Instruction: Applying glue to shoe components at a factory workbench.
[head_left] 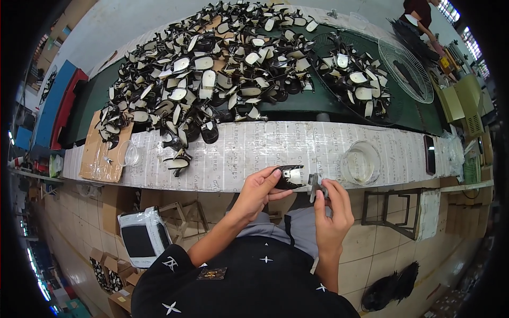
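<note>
My left hand grips a black shoe piece with a pale insole just below the table's near edge. My right hand pinches the narrow end of that piece, where a small grey part sticks up between the fingers. A large heap of similar black shoe pieces with pale insoles covers the table beyond my hands. A second, smaller heap lies on a round wire fan guard at the right.
A clear round dish and a black phone sit on the paper-covered table strip. A small clear cup stands by cardboard at the left. Another wire guard and a person are at the far right. A wrapped box is on the floor.
</note>
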### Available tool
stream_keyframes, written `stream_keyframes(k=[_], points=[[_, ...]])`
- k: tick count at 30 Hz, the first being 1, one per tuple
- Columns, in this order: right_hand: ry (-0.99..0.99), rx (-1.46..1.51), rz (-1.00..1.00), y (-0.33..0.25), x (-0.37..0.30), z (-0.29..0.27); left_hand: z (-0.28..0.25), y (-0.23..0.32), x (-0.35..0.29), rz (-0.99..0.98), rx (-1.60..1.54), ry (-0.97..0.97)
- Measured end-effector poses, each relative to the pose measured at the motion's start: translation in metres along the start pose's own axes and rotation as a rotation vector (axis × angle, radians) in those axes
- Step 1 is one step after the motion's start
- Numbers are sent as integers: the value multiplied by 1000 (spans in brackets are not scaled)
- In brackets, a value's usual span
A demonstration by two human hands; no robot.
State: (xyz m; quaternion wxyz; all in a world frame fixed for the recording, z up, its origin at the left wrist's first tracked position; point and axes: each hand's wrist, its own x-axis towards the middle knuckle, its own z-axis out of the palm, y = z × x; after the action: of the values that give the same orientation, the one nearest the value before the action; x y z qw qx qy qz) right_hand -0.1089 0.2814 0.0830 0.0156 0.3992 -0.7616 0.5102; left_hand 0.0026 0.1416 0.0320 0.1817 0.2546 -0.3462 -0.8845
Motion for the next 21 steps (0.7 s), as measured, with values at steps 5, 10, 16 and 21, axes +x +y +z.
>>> stream_keyframes(k=[5, 10, 16, 21], points=[[-10, 85, 37, -2, 0, 0, 1, 1, 0, -21, -10, -3], [-52, 87, 35, -2, -1, 2, 0, 0, 1, -33, -21, -2], [33, 42, 75, 4, 2, -6, 0, -3, 3, -48, -29, 9], [-41, 224, 149, -1, 5, 1, 1, -1, 1, -64, -8, 17]])
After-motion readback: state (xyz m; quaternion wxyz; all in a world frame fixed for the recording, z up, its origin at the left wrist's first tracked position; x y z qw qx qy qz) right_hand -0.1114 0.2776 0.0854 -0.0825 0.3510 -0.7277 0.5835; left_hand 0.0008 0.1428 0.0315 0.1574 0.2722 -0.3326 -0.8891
